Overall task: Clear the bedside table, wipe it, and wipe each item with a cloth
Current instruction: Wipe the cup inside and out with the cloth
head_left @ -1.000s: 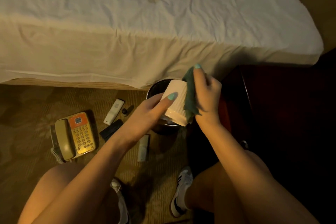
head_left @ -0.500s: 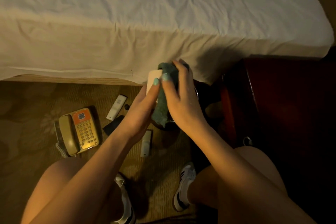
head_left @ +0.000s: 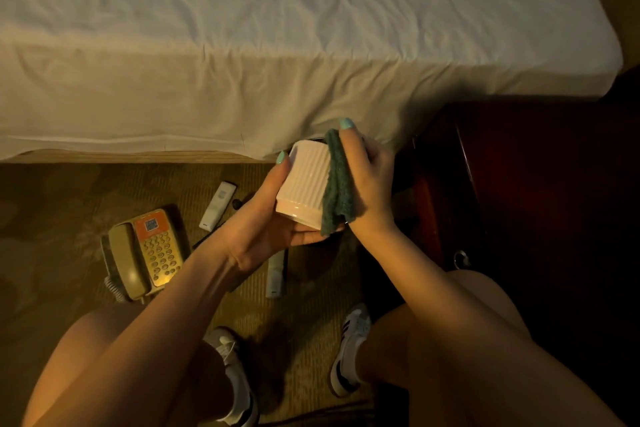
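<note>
I see left hand (head_left: 273, 229) curled under and round the ribbed cup (head_left: 304, 187), held over the floor beside the worktop (head_left: 519, 184). Right hand (head_left: 367, 184) clasps the cloth (head_left: 337, 194) against the cup's side.

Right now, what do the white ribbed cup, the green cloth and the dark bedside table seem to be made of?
The ribbed cup looks like glazed ceramic, possibly plastic: smooth cream surface, soft sheen, crisp ridges. The cloth seems knitted or terry fabric: fuzzy texture, drapes limply. The bedside table looks like dark reddish wood, seemingly varnished: faint gloss along its edge.
</note>
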Motion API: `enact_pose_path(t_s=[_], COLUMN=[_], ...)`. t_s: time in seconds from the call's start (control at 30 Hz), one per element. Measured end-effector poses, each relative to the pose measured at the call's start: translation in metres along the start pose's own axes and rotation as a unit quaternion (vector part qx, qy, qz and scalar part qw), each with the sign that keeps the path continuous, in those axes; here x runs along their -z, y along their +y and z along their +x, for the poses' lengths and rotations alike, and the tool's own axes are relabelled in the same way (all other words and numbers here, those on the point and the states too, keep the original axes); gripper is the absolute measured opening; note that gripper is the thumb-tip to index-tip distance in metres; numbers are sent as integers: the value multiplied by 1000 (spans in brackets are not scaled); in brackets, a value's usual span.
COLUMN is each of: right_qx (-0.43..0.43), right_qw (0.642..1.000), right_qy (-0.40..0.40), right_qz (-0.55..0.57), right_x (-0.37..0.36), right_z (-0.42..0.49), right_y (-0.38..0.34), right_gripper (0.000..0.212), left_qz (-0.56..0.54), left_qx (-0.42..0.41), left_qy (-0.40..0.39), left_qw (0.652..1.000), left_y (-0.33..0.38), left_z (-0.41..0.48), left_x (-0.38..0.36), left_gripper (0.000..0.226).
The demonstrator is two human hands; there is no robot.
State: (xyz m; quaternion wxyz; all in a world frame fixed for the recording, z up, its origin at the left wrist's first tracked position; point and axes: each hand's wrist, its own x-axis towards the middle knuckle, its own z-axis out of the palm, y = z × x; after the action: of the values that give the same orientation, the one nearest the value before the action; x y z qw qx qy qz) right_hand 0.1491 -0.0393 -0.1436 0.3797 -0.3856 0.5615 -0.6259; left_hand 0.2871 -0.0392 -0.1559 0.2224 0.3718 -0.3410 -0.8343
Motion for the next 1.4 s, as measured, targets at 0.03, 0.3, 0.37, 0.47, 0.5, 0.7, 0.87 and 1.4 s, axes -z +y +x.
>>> enact_pose_path(t_s=[0.03,0.3,0.37,0.47,0.5,0.7,0.87,1.4], right_qx=[-5,76,77,42,7,-74,1,-54], right_qw=[1000,975,966,967,976,992,984,977], right_qy=[5,-22,-14,24,38,87,-156,-12], right_qz=[-6,-209,-246,-252,-216,-55,-86,-206], right_x=[1,6,18,31,32,27,21,-2], right_z=[0,14,22,31,32,33,14,-5], right_y=[1,-3,-3,4,5,-1,-5,-1], right_gripper=[46,33,24,16,14,16,23,56], left_qz=[18,88,55,53,49,23,-37,-42], left_qx=[1,-75,-63,-70,-73,-82,-83,-107], left_qy=[13,39,30,10,7,28,22,118], left_qw=[1000,993,996,996,996,996,996,986], left_y=[1,0,2,4,5,8,9,-11], left_z=[-1,3,2,0,-1,7,10,12], left_x=[1,0,0,4,5,3,5,4], left_gripper=[73,71,78,81,80,59,67,73])
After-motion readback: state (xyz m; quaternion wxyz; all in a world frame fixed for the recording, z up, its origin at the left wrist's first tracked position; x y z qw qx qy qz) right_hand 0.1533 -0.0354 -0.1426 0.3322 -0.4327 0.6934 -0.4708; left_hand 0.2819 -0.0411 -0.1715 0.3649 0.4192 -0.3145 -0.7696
